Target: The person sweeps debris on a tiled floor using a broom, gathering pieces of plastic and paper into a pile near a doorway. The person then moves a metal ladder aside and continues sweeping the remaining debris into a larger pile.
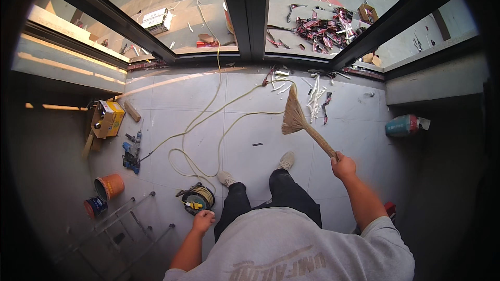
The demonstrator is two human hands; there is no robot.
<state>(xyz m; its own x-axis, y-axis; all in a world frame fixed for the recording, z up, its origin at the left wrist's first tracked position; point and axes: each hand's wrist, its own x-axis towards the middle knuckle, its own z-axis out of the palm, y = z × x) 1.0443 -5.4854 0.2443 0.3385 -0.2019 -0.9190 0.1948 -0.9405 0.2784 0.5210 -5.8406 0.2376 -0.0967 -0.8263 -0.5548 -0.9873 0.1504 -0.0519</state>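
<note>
My right hand [344, 166] is wrapped round the handle of a straw broom [295, 117]. Its fanned bristles point away from me, close to the white scraps [314, 96] littering the tiles. On my left side, my left hand [203, 221] hangs with curled fingers; whether something small is in them is hidden. A cable reel [199, 198] lies on the floor just beyond it. From there a pale yellow cable [221, 143] loops across the tiles and out through the doorway. A small dark strip [257, 144] lies ahead of my shoes.
At left are a blue power tool [132, 153], a yellow carton [110, 119], an orange bucket [109, 187] and a metal ladder [120, 224]. A teal-and-red bag [402, 125] sits at right. Beyond the dark door frame [250, 15] lies a pile of red-and-black scraps [328, 28].
</note>
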